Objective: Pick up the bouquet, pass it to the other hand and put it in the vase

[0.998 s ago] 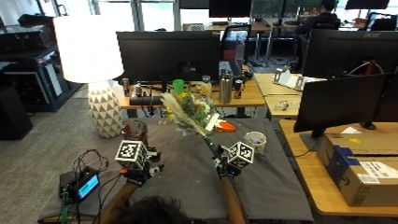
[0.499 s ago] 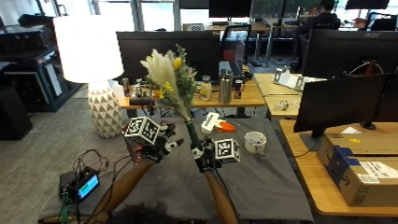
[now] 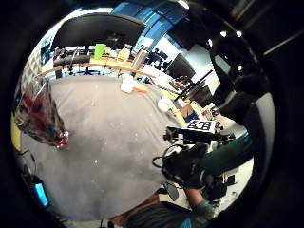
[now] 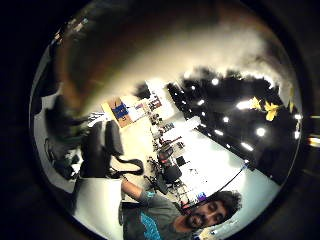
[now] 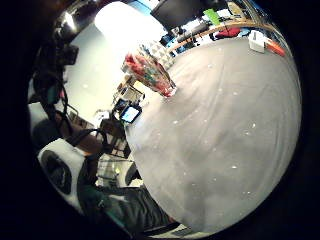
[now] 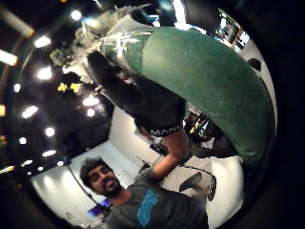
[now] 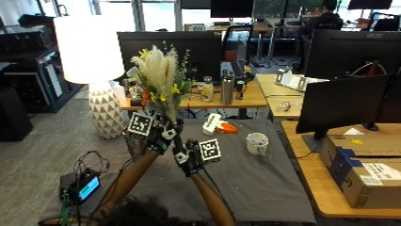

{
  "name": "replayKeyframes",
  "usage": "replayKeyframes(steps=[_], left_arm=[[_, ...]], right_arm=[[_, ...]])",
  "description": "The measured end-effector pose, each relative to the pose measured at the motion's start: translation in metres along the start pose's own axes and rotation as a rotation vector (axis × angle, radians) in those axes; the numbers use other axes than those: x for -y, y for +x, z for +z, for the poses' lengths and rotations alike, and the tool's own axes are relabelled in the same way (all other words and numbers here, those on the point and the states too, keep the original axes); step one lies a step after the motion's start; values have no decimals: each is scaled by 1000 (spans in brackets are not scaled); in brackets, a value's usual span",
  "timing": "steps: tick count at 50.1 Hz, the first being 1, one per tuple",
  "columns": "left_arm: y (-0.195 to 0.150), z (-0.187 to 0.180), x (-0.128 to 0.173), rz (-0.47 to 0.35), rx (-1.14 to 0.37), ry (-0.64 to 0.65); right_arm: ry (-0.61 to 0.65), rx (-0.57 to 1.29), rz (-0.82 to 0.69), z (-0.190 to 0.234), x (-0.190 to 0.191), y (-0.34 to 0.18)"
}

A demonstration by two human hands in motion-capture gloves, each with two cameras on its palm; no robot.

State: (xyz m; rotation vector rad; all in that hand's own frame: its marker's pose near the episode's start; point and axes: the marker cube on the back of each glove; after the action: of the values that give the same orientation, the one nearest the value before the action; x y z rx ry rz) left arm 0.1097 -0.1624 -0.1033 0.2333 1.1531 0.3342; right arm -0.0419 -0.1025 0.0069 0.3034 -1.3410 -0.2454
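Note:
In the outside view the bouquet [image 7: 160, 75], pale plumes with yellow flowers and green leaves, stands upright above the grey table [image 7: 251, 183]. My left hand [image 7: 162, 135] grips its stem just under the flowers. My right hand [image 7: 187, 159] holds the stem's lower end, right below the left. The right thumb side view shows the green stem wrap [image 6: 200, 71] close to that palm, with the left hand [image 6: 138, 102] curled round it. The glass vase [image 3: 40, 114] with red inside stands on the table near its left edge, also visible as the vase [image 5: 150, 75]; my left hand hides it in the outside view.
A white mug [image 7: 257, 142] stands on the table to the right of my hands. A white and orange object [image 7: 217, 125] lies further back. A white lamp [image 7: 91, 70] is at the left, a small device with a blue screen [image 7: 81, 188] at the near left, cardboard boxes [image 7: 366, 165] at the right.
The bouquet has gone from tilted over the table to upright and higher. My left hand has risen to it and taken the stem above my right hand.

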Motion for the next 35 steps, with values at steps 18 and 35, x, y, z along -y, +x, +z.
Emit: replayKeyframes(steps=[18, 35], left_arm=[[8, -3, -1, -130, -162, 94], [38, -79, 39, -111, -185, 222]], right_arm=[[-128, -86, -9, 23, 5, -6], [-321, -599, 59, -47, -8, -28]])
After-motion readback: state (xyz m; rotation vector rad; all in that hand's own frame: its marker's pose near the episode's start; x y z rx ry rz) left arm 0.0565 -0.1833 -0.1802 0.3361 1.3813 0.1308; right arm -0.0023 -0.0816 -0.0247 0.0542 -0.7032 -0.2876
